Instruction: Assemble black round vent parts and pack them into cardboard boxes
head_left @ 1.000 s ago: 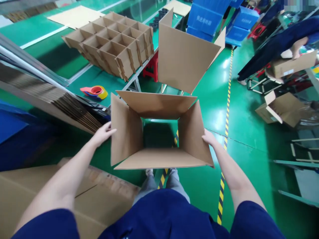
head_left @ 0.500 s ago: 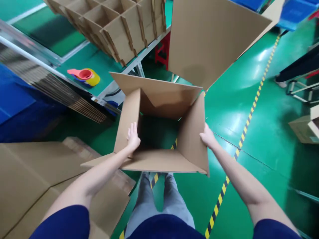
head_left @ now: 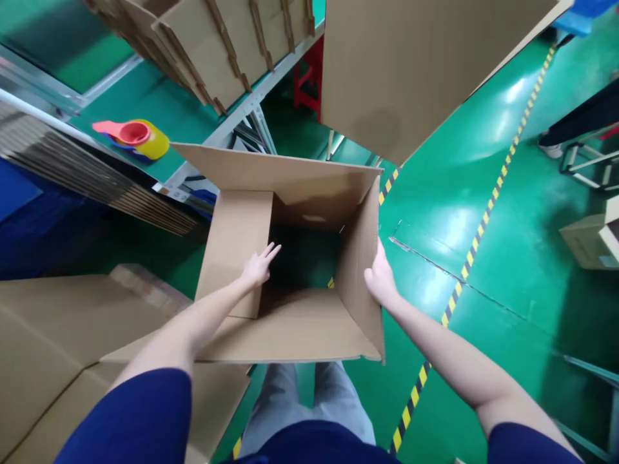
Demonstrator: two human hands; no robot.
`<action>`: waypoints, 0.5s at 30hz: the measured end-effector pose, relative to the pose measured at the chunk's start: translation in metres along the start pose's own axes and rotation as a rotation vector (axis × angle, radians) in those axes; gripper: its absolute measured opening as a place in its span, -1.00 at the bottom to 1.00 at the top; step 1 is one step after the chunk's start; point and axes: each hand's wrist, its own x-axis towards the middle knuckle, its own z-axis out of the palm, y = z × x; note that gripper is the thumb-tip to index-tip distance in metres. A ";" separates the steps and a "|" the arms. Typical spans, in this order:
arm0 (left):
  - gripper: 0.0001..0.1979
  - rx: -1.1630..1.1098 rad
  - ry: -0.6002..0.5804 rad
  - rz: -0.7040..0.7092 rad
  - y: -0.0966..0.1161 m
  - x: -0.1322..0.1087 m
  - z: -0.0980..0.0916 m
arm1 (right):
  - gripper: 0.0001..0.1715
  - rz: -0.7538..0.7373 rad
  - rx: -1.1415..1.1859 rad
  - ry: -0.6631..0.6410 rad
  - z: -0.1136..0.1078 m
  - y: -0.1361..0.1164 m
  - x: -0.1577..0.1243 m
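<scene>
A brown cardboard box hangs in front of my legs. Green floor and a bit of striped tape show through its middle, so both ends are open. My left hand lies on the left flap, which is bent inward; its fingers are spread, their tips past the flap's edge. At the right side panel, my right hand grips from outside, thumb near the edge and other fingers partly hidden. The far flap slants up and outward, while the near one lies toward me.
A green-topped table at upper left carries a tape roll in a dispenser and cardboard dividers. A large cardboard box stands ahead. Flattened cartons lean at left, with more cardboard below. Striped tape crosses the floor.
The left flap has folded further inward and down under my left hand, whose fingers have spread. The box and my right hand have shifted left and slightly nearer in view.
</scene>
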 end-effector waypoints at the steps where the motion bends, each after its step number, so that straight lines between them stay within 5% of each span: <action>1: -0.22 0.006 0.051 0.065 -0.015 -0.001 -0.004 | 0.19 0.004 0.003 -0.004 -0.010 0.007 0.005; 4: -0.26 0.006 0.182 0.006 -0.058 -0.004 -0.004 | 0.20 0.004 -0.028 -0.027 -0.035 0.024 0.005; 7: -0.18 -0.035 0.076 -0.143 -0.086 0.006 0.018 | 0.21 -0.045 -0.104 -0.046 -0.017 0.004 0.003; 9: -0.17 -0.043 0.026 -0.173 -0.094 0.019 0.036 | 0.18 -0.106 -0.171 -0.057 0.033 -0.028 0.011; 11: -0.18 -0.051 0.047 -0.196 -0.097 0.028 0.047 | 0.08 -0.184 -0.262 -0.114 0.106 -0.061 0.024; 15: -0.24 -0.094 0.002 -0.174 -0.109 0.033 0.032 | -0.16 -0.254 -0.428 -0.405 0.248 -0.097 0.038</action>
